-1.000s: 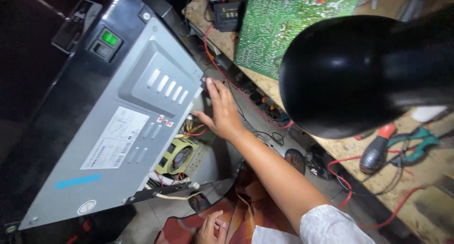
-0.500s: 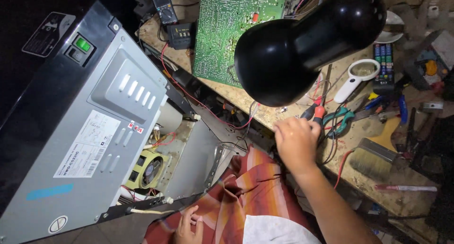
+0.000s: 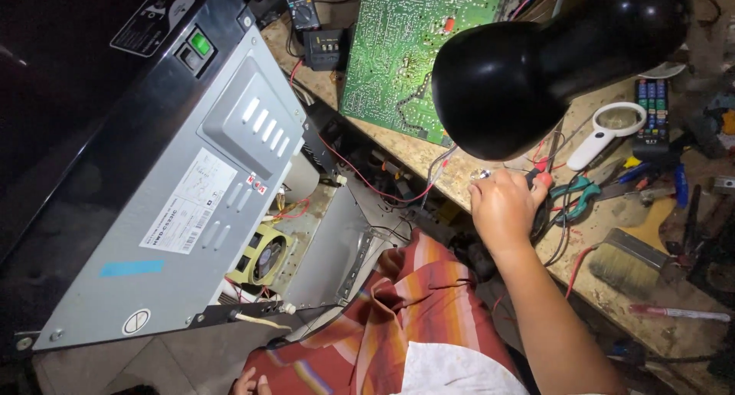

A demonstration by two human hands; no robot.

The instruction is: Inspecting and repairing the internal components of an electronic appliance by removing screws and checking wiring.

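Note:
My right hand reaches over the wooden workbench under a black lamp shade. Its fingers are curled, pinching a small shiny metal part, and a red tool handle lies just beside the thumb. Only the fingertips of my left hand show at the bottom edge, on a red striped cloth over my lap. A grey metal appliance casing lies opened at the left, with a fan and wires exposed.
A green circuit board leans at the back. On the bench lie a white magnifier, a remote control, green-handled pliers, a brush, a red pen-like tool and a meter.
My right hand left the appliance's open chassis and swung right to the bench under the lamp, where it stays with fingers curled. The view has shifted slightly.

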